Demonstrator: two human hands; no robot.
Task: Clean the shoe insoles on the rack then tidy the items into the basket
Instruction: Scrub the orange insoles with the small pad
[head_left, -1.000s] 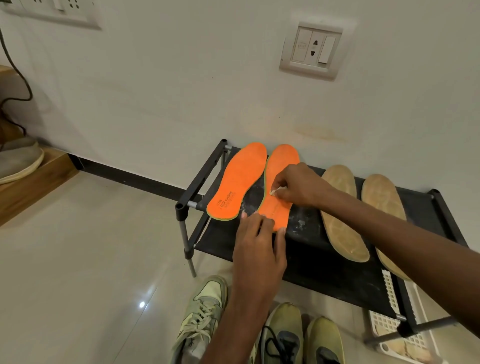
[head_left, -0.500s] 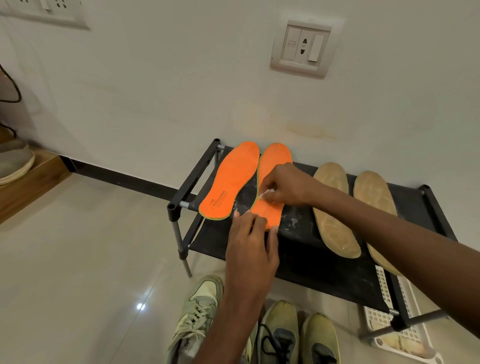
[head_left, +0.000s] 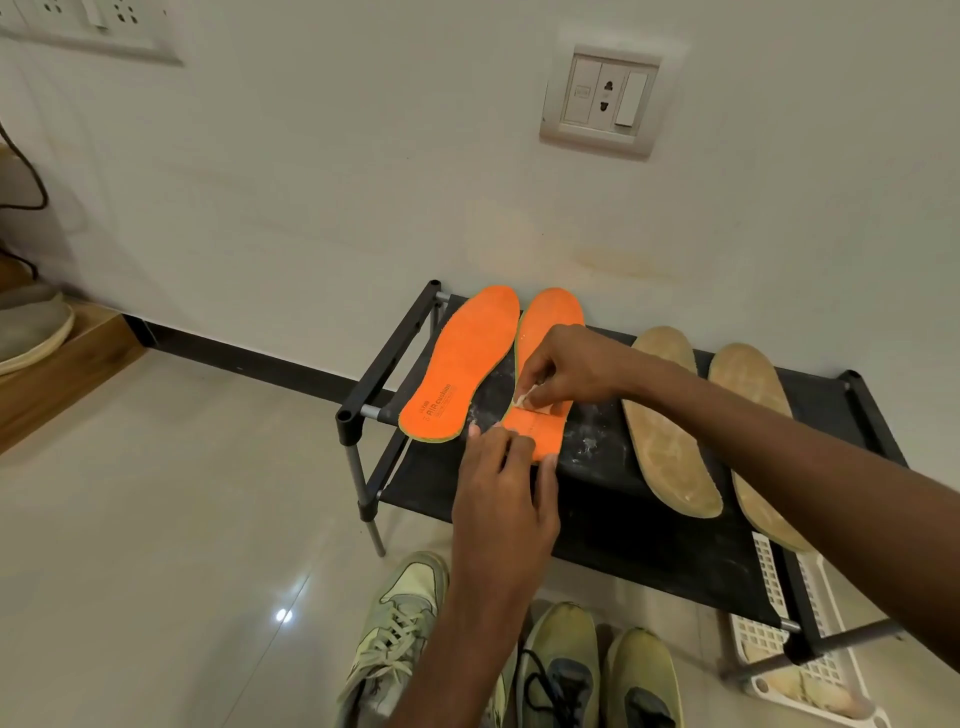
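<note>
Two orange insoles lie side by side on the black shoe rack (head_left: 649, 525): the left orange insole (head_left: 462, 364) is untouched, the right orange insole (head_left: 545, 322) is under both hands. My right hand (head_left: 566, 371) pinches a small white wad (head_left: 522, 399) against the middle of that insole. My left hand (head_left: 501, 493) presses its straight fingertips on the insole's heel end. Two tan insoles (head_left: 670, 431) (head_left: 753, 415) lie further right on the rack. White powder specks dust the rack fabric around the orange pair.
A white slotted plastic basket (head_left: 769, 577) sits under the rack's right end with something pale inside. Three greenish sneakers (head_left: 395, 634) (head_left: 561, 665) (head_left: 641, 680) stand on the tiled floor below. A wall socket (head_left: 602, 101) is above; a wooden step with a shoe (head_left: 31, 327) is at left.
My right hand has slid the wad a little toward the heel of the right orange insole. My left hand stays pressed on the heel end.
</note>
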